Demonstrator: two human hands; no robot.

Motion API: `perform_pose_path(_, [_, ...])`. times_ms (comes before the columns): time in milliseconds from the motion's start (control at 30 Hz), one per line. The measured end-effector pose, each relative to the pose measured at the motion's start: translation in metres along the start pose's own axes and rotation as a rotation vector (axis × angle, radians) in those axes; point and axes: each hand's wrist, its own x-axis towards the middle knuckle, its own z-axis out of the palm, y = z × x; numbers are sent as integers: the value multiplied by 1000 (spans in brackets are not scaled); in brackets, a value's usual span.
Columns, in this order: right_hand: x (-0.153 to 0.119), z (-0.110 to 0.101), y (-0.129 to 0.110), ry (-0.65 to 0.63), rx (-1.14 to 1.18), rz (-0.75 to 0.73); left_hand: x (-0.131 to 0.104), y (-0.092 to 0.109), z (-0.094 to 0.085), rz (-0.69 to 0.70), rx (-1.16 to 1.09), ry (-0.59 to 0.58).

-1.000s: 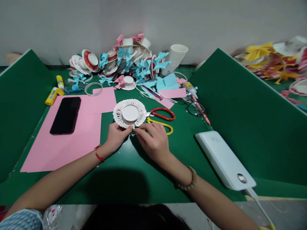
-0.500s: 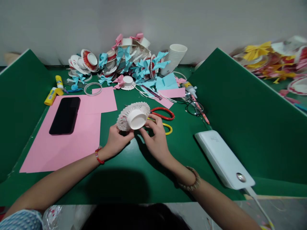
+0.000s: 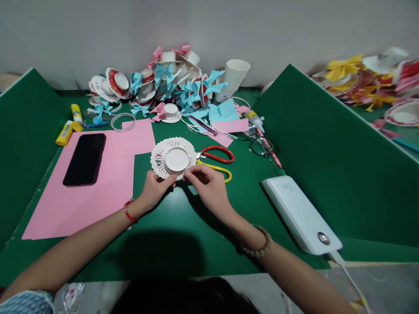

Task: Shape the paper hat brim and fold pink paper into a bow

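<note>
The fingers [image 3: 167, 181] of the left hand [image 3: 154, 188] are closed on the near left rim of a white paper disc [image 3: 176, 159], thumb on top and the other fingertips mostly hidden. The right hand [image 3: 209, 185] has thumb and forefinger pinched together on the near right rim. The disc sits between both hands, its raised round centre facing up and its slit, frilled edge spread around it. A red bracelet [image 3: 131, 211] circles the left wrist, a brown bracelet [image 3: 260, 243] the right.

Just beside the disc, on the green counter [image 3: 173, 222], lie scissors with one red handle [image 3: 218, 154] and one yellow handle [image 3: 222, 170]; the disc hides part of their blades.

Left of the hands are pink sheets [image 3: 111, 205] with a black phone [image 3: 84, 159] on top, and two yellow glue sticks [image 3: 65, 133] near the divider [image 3: 29, 131]. To the right are a white power bank [image 3: 301, 213] with its cable [image 3: 350, 279], a pink pencil [image 3: 270, 148] and glasses [image 3: 262, 146].

Farther back, a clear ring [image 3: 123, 122] lies partly over pink paper. Behind it stands a heap of frilled paper pieces [image 3: 119, 83] with blue bows [image 3: 163, 74] and pink bows, beside a leaning stack of paper cups [image 3: 236, 78].
</note>
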Motion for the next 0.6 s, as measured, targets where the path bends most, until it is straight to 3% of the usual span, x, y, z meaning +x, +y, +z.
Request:
perform_pose_path(400, [-1,1,1,31,22,24,1,0,4,-1,51,77])
perform_pose_path(600, [-1,2,0,39,65,76,2,-3,4,94,132,75])
